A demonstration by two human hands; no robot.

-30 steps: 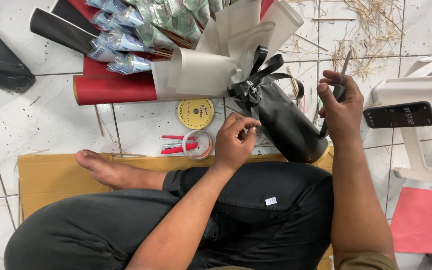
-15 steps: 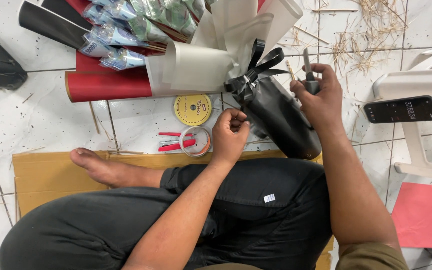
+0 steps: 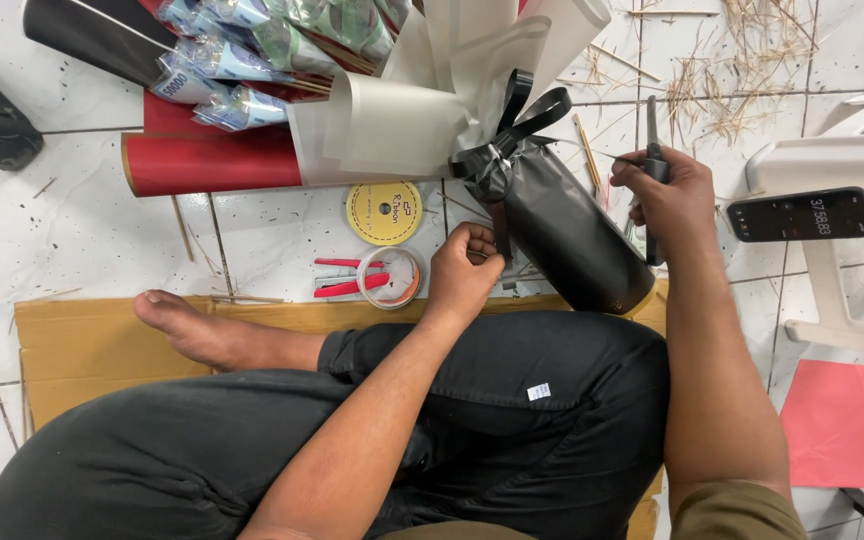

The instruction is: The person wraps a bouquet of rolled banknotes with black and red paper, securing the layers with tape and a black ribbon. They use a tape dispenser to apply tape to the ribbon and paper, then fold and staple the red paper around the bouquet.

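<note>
A bouquet lies on the tiled floor, its stem end wrapped in black paper (image 3: 572, 235) and tied with a black ribbon bow (image 3: 517, 120). Cream wrapping (image 3: 402, 120) and plastic-wrapped banknotes (image 3: 242, 60) fan out toward the top left. My left hand (image 3: 462, 275) pinches the hanging ribbon tail (image 3: 498, 225) just below the bow. My right hand (image 3: 667, 195) is to the right of the black wrap and grips black-handled scissors (image 3: 652, 130) with the blades pointing up. My crossed legs in dark trousers fill the foreground.
A red paper roll (image 3: 217, 160), a yellow ribbon spool (image 3: 384, 212), a tape ring (image 3: 392, 278) and a red-handled tool (image 3: 342, 288) lie ahead. I sit on cardboard (image 3: 72, 345). A phone (image 3: 800, 215) rests on a white plastic stool (image 3: 832, 160). Red paper (image 3: 837, 420) lies at right; dry straw (image 3: 732, 60) is scattered.
My right hand with the scissors swung in toward the bow, then drew back a little to the right. My left hand stayed on the ribbon tail.
</note>
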